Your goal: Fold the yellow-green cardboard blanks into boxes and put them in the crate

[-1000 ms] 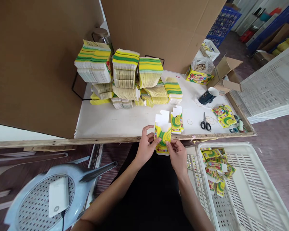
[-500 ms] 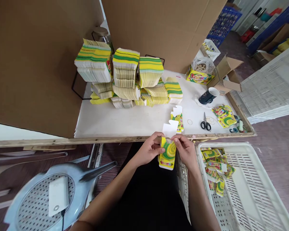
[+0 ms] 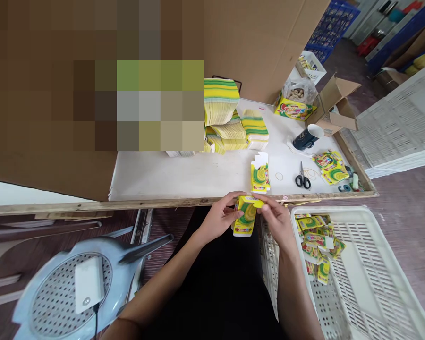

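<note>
A small yellow-and-green printed carton (image 3: pixel 245 219) is held upright in front of the table edge. My left hand (image 3: pixel 222 216) is closed round its left side, thumb on the front panel. At the top right, my right hand (image 3: pixel 273 216) has its fingers on the carton's top flap, which is folded over with its yellow tab (image 3: pixel 258 204) sticking out toward the right. Just beyond, on the table, lies another small carton (image 3: pixel 260 174) with its white flaps open. Stacked flat cartons (image 3: pixel 222 101) stand at the back, partly hidden by a blurred block.
On the table's right are scissors (image 3: pixel 302 176), a dark mug (image 3: pixel 307 138), flattened cartons (image 3: pixel 330 166) and an open cardboard box (image 3: pixel 336 106). A white crate (image 3: pixel 370 264) with several small cartons stands at lower right. A blue stool (image 3: pixel 46 293) bearing a white power bank (image 3: pixel 88 284) is at lower left.
The carton's raised white flap has been folded down over its top, and the yellow tab now points right. My right hand has shifted slightly right; my left hand keeps its hold.
</note>
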Tool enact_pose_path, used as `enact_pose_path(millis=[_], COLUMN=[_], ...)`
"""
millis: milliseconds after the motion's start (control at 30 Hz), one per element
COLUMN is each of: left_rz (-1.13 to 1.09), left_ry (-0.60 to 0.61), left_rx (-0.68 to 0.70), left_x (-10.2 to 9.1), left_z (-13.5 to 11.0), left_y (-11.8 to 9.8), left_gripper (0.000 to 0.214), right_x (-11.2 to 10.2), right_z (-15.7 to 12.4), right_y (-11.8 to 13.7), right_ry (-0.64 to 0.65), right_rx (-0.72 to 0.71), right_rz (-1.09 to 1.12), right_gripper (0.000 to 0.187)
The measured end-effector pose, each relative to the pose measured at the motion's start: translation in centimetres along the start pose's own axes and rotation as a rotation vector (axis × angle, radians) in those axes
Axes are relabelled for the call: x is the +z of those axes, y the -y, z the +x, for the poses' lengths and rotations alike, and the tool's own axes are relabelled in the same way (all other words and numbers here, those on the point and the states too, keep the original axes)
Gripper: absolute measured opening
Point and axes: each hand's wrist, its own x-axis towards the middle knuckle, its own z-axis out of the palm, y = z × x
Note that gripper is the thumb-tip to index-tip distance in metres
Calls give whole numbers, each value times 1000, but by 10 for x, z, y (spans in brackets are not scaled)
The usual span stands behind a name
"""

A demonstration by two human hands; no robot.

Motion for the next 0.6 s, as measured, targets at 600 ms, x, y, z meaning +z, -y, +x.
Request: enact_pose_path(millis=[600], left_rz=[-137], left_ry=[-14], left_rx=[-55], left_x=[13], left_z=[-1], left_y=[0], left_gripper=[58], right_x=[3], right_z=[-7], right_y=[-3], right_ry=[-186], right_rx=[-19], right_rz=[-209], right_gripper=[27])
